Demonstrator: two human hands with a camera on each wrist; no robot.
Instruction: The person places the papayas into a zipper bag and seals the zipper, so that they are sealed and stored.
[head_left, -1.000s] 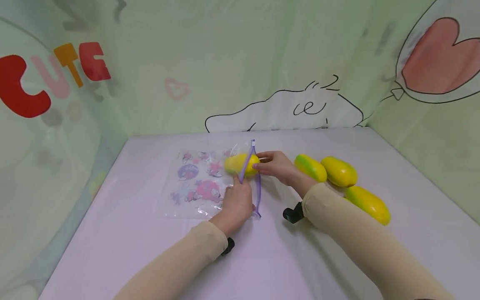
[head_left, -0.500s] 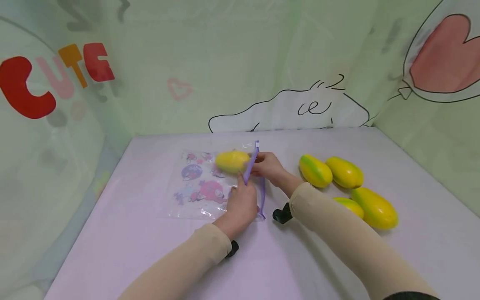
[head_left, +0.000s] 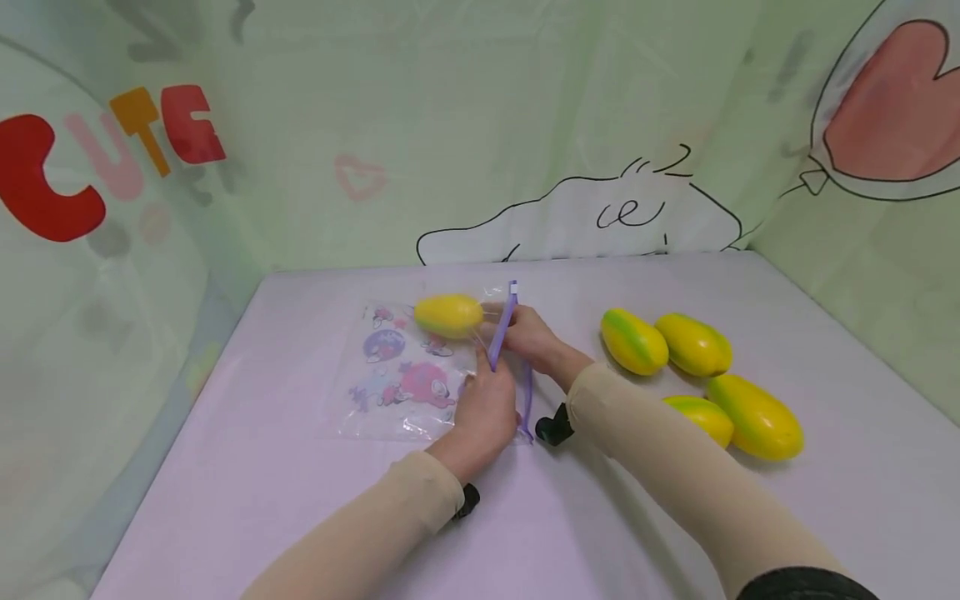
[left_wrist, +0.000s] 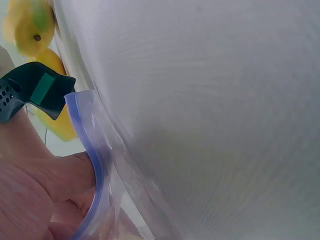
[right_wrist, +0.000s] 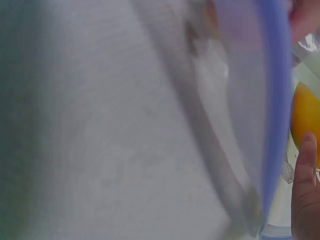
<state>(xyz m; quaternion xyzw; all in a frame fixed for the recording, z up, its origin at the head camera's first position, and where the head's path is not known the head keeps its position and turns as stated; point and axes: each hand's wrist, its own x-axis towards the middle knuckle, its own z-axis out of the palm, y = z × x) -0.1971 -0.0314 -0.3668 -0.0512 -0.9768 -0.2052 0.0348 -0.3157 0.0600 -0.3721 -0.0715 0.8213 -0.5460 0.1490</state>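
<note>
A clear zip bag (head_left: 360, 421) with pink and purple cartoon prints lies on the table, its purple zip edge facing right. One yellow papaya (head_left: 447, 316) is inside, near the bag's far side. My left hand (head_left: 486, 408) grips the bag's near side by the opening; in the left wrist view its thumb (left_wrist: 70, 172) lies by the purple edge. My right hand (head_left: 534, 340) reaches through the opening, its extended fingers at the papaya's right end. In the right wrist view, a straight digit (right_wrist: 305, 190) touches the papaya (right_wrist: 306, 112). Part of the right hand is behind the zip edge.
Several more yellow-green papayas (head_left: 753, 417) lie on the table to the right, one partly behind the right sleeve (head_left: 675, 450). Black wrist devices (head_left: 555, 427) hang beneath the wrists. A printed cloth backdrop (head_left: 480, 108) stands behind and beside the table (head_left: 225, 467).
The papaya has moved left, from the bag's opening deeper into the bag. My right hand has followed it in, its fingers now past the zip edge. The left hand stays at the opening.
</note>
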